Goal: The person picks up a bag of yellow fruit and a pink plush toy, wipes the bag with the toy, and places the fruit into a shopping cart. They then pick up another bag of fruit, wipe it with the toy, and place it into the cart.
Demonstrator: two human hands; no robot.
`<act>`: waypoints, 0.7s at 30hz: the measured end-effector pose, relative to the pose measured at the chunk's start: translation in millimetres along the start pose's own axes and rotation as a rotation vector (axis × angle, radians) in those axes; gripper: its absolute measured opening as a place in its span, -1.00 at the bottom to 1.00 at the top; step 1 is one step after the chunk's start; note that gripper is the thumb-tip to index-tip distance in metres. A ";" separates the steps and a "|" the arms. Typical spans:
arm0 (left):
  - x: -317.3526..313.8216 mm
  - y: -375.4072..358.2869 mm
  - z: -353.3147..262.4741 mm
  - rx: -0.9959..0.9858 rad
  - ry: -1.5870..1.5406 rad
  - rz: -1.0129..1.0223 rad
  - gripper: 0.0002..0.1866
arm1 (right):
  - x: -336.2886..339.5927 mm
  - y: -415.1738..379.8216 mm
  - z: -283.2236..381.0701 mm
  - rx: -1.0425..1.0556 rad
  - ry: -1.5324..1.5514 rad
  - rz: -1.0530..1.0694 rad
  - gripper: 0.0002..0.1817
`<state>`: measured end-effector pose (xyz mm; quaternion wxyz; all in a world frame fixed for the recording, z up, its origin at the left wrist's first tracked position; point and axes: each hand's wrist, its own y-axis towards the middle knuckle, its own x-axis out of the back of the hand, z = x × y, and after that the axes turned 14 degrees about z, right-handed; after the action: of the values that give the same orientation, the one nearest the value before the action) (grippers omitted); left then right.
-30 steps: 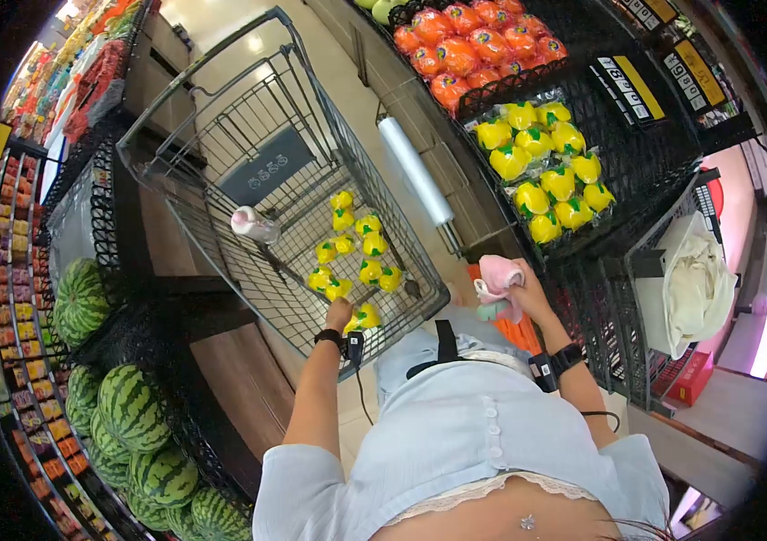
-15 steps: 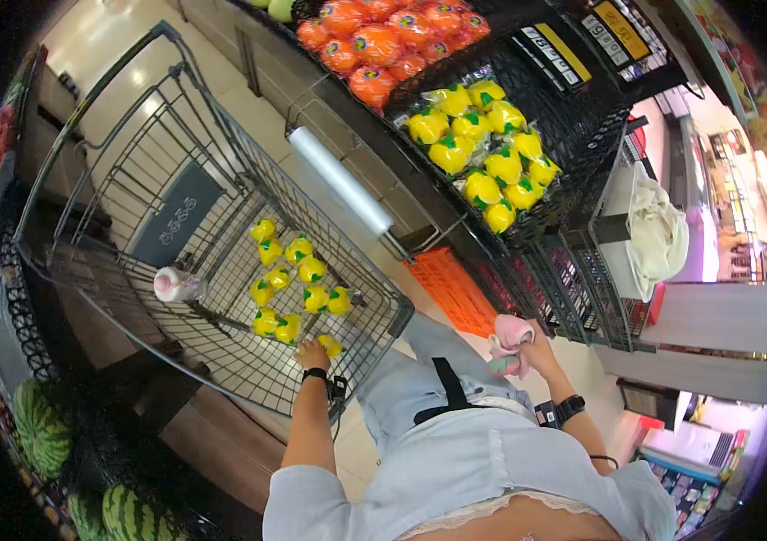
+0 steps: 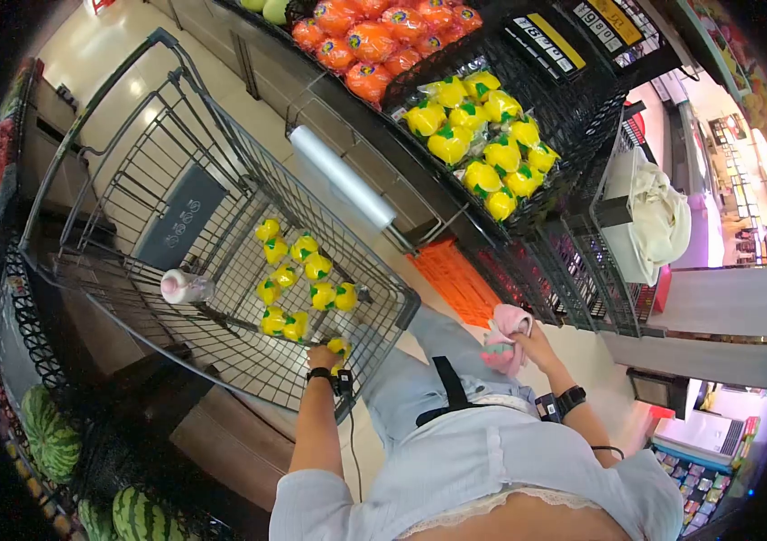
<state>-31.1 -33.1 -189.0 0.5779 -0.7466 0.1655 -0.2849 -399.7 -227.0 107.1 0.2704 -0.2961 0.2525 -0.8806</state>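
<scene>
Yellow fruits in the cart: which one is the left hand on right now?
The one at the cart's near edge, right under the left hand. It sits apart from the other yellow fruits, which lie clustered farther in on the cart floor, untouched.

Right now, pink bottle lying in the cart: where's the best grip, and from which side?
Take the pink bottle around its body, coming from above through the open top of the cart. It lies on its side on the wire floor, apart from the yellow fruit, and the wire walls block any sideways approach.

I see price signs [image 3: 556, 45] above the yellow fruits [image 3: 478, 144], but I cannot read their digits surely.
</scene>
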 end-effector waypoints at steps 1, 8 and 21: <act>1.3 0.7 2.7 -0.070 -0.072 -0.002 -0.39 | -0.1 3.5 -0.4 -0.017 0.020 0.005 -0.55; 6.1 -13.7 -1.7 -0.275 -0.606 -0.110 -0.47 | 12.6 18.2 11.1 -0.007 0.872 0.267 -0.57; 106.9 -226.5 -91.9 -0.891 -1.469 -0.098 -0.41 | -10.5 99.0 108.8 0.185 0.970 0.916 -0.56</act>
<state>-22.6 -102.5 68.4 0.1787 -0.9053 -0.1864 0.3373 -288.6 -323.3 119.0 0.4967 0.2943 0.3689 -0.7284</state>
